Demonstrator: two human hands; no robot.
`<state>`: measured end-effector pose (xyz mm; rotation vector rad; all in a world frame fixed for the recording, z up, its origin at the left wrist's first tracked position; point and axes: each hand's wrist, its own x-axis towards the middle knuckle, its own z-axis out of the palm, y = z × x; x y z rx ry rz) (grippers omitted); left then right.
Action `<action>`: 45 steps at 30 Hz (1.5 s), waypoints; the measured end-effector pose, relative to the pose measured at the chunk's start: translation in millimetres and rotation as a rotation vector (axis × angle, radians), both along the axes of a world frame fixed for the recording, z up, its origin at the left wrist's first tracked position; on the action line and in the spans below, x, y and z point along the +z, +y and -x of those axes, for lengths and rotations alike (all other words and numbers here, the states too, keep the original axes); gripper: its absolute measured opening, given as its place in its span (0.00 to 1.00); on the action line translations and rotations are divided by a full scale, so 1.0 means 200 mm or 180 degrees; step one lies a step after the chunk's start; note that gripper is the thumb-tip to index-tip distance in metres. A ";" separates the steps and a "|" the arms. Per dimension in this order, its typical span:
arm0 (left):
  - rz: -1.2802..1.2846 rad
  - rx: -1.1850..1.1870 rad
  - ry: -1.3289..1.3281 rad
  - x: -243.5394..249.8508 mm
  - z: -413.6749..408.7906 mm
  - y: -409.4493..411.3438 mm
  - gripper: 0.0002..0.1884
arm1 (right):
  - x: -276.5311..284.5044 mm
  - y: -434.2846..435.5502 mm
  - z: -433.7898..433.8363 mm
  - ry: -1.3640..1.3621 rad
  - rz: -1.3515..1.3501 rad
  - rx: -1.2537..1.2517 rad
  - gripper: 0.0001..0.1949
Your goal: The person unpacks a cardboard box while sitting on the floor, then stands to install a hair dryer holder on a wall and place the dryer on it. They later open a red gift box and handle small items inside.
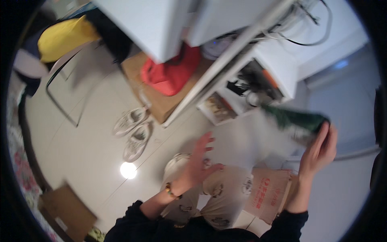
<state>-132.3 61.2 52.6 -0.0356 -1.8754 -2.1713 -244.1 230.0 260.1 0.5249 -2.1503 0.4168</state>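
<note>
My right hand [320,151] is raised at the right and grips one end of a dark green package [299,118]. That package is blurred, and a pale, see-through area, perhaps clear plastic, spreads below and left of it. My left hand [196,169] is held over my lap with fingers apart and nothing in it; a beaded bracelet [171,191] circles the wrist. Beyond the package stands a white open-fronted storage unit [288,75] with dark items and a small round white object inside. Under my hands are my patterned light trousers [217,193].
A cardboard box with red print [266,193] stands right of my legs. Left are a pair of light shoes [137,142], another cardboard box [68,211] and a chair with a yellow cushion [68,37]. A red cloth item [164,75] lies under the white furniture; cables [297,40] hang upper right.
</note>
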 end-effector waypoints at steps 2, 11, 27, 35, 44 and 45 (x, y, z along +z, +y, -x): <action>-0.0290 -0.0047 -0.0021 0.00 -0.03 0.02 0.47 | -0.16 -0.04 -0.14 -0.0212 -0.0564 0.0455 0.05; -0.0975 -0.0670 -0.1526 -0.30 -0.21 -0.01 0.14 | -0.51 -0.24 -0.15 -0.2499 -0.0561 0.2000 0.08; 0.2127 0.0018 -0.2128 -0.11 -0.18 0.07 0.19 | -0.66 0.29 -0.11 -0.4122 -0.1247 0.2314 0.22; 0.1336 -0.1918 -0.1647 -0.02 0.07 0.07 0.18 | -0.59 0.24 0.09 -0.3288 -0.0959 0.1369 0.16; 0.3575 0.0111 -0.2056 -1.28 -0.12 -0.35 0.22 | -1.05 0.70 -0.24 -0.4622 -0.0567 0.0203 0.02; 0.4316 -0.0120 -0.2931 -1.37 -0.07 -0.39 0.21 | -1.08 0.77 -0.30 -0.4671 -0.0643 -0.0007 0.02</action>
